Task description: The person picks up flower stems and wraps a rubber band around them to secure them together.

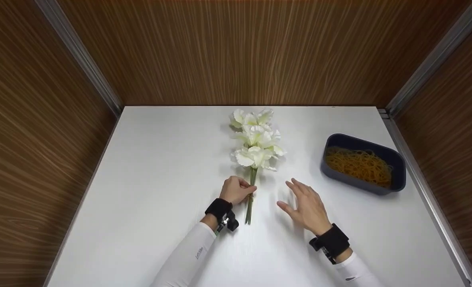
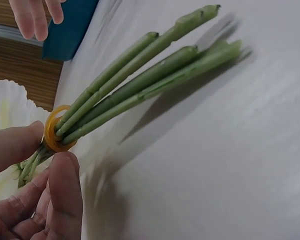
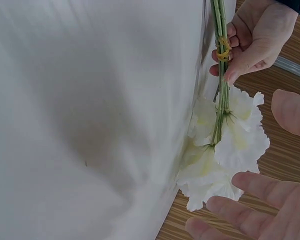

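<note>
A bunch of white artificial flowers (image 1: pixel 256 145) lies over the white table, blooms toward the back wall. Its green stems (image 2: pixel 135 82) are bound together by a yellow-orange rubber band (image 2: pixel 52 129), looped more than once around them. My left hand (image 1: pixel 236 190) pinches the stems between thumb and fingers, right at the band. To the right of the bunch, my right hand (image 1: pixel 308 208) is held apart from it with fingers spread, holding nothing. In the right wrist view the rubber band (image 3: pixel 223 49) shows beside the left hand's fingers.
A dark blue bin (image 1: pixel 363 163) with a heap of yellow-orange rubber bands (image 1: pixel 357 164) stands at the right of the white table (image 1: pixel 152 171). Wood-grain panels (image 1: pixel 236 52) with metal edge strips close in the back and both sides.
</note>
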Demonstrator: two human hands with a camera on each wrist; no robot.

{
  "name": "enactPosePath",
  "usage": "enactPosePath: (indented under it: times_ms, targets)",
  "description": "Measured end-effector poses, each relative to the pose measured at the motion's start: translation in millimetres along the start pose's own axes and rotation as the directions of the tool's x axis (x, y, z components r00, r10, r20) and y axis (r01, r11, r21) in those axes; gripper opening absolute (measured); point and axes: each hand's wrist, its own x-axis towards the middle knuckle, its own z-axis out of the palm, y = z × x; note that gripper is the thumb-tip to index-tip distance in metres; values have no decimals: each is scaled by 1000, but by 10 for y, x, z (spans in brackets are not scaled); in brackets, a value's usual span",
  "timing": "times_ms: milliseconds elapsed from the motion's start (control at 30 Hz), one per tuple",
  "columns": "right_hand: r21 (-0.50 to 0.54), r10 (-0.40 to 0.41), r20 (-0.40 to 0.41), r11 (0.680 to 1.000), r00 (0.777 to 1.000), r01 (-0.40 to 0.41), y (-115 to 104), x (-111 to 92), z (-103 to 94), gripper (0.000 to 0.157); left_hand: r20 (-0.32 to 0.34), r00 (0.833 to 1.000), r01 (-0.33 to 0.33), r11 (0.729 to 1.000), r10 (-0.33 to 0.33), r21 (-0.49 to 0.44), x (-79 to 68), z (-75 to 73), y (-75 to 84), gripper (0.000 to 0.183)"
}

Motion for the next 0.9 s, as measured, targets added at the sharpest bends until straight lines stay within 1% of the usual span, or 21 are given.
enactPosePath:
  times_ms: [267, 400, 533, 633, 700, 800, 900]
  targets:
    - [-3, -1, -6, 1000, 1000, 0, 13, -3, -8, 69, 39, 999, 15, 999, -17, 48, -11, 11, -14, 21]
    - [2, 0, -9, 1000, 1000, 0, 20, -4, -6, 69, 50, 998, 27, 999, -29, 22, -1, 19, -20, 21]
    - [7, 6, -5, 1000, 1000, -6, 30, 2, -19, 70, 49, 999, 17, 1000, -18, 12, -13, 13, -17, 23]
    - [11, 22, 8, 1000, 1000, -22, 42, 8, -48, 71, 29, 1000, 0, 1000, -1, 14, -45, -18, -5, 24]
    - [14, 36, 14, 999, 999, -36, 52, 14, -74, 72, 5, 1000, -15, 1000, 15, 17, -81, -54, 10, 24]
    - [13, 53, 14, 999, 999, -53, 66, 23, -115, 73, -37, 998, -42, 998, 43, 38, -151, -134, 46, 24]
    - [11, 60, 14, 998, 998, -61, 84, 30, -149, 74, -57, 995, -82, 995, 85, 61, -235, -234, 81, 30]
